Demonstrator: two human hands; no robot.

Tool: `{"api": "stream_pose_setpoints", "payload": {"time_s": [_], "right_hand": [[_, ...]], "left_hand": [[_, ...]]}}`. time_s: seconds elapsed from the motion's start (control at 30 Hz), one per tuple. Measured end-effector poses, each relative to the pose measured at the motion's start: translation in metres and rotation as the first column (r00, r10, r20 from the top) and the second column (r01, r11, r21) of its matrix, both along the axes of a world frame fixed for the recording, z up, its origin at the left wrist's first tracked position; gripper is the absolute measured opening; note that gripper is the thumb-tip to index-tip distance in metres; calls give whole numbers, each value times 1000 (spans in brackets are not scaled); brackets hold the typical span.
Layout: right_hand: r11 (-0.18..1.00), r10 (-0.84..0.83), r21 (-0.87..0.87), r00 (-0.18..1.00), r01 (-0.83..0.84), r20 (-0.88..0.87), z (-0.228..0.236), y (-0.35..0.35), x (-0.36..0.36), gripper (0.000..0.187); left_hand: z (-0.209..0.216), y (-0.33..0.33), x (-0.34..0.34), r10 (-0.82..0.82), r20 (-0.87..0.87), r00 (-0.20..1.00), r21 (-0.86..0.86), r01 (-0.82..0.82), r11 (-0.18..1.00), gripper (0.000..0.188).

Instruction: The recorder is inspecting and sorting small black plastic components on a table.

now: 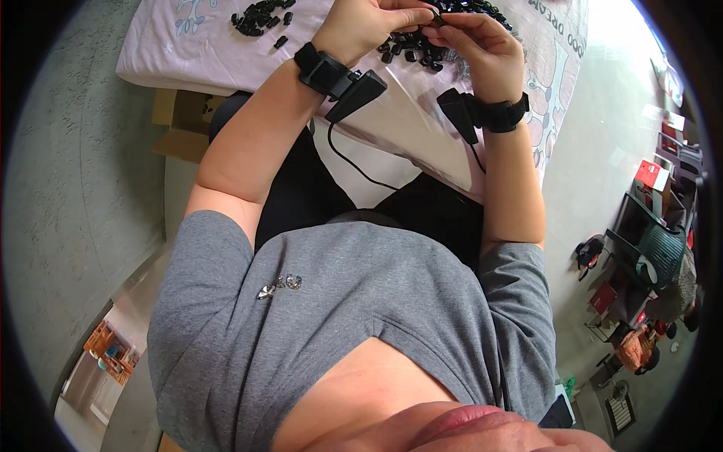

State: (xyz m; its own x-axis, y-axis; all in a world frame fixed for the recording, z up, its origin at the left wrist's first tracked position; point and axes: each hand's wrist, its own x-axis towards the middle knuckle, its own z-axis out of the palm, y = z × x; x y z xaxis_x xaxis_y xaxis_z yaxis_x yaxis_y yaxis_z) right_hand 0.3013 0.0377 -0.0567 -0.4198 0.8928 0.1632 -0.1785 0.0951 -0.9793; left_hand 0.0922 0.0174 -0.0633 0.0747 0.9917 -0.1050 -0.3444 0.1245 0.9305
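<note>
At the top edge of the head view, my left hand (360, 29) and my right hand (489, 51) meet fingertip to fingertip. Both are closed in a pinch on one small black part (437, 16), mostly covered by the fingers, so its exact kind is unclear. Just beneath and behind them lies a heap of small black pieces (423, 51), partly hidden by the hands. Farther left sits a second, smaller group of black pieces (260, 18), with one loose black piece (281, 42) beside it.
A pale pink printed cloth (188, 56) covers the table. Black straps with wedge-shaped devices (358, 96) and cables are on both wrists. An open cardboard box (184, 120) stands below the table's left edge. Chairs (657, 245) and another person (636, 350) are far right.
</note>
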Motion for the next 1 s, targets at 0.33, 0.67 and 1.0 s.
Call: {"api": "stream_pose_setpoints", "payload": {"time_s": [0.33,0.67,1.0], "right_hand": [[1000,-10,17,998,9,58,-7,3,4,14],[995,-32,98,999,32,5,-6,2,2,13],[956,-159,263,982,127,105,7,-7,-4,15]], "left_hand": [[3,0,-2,-100,-15,995,21,101,995,19],[15,-9,7,-123,-243,962,-11,124,992,21],[19,-15,11,-92,-419,904,157,171,973,28]]}}
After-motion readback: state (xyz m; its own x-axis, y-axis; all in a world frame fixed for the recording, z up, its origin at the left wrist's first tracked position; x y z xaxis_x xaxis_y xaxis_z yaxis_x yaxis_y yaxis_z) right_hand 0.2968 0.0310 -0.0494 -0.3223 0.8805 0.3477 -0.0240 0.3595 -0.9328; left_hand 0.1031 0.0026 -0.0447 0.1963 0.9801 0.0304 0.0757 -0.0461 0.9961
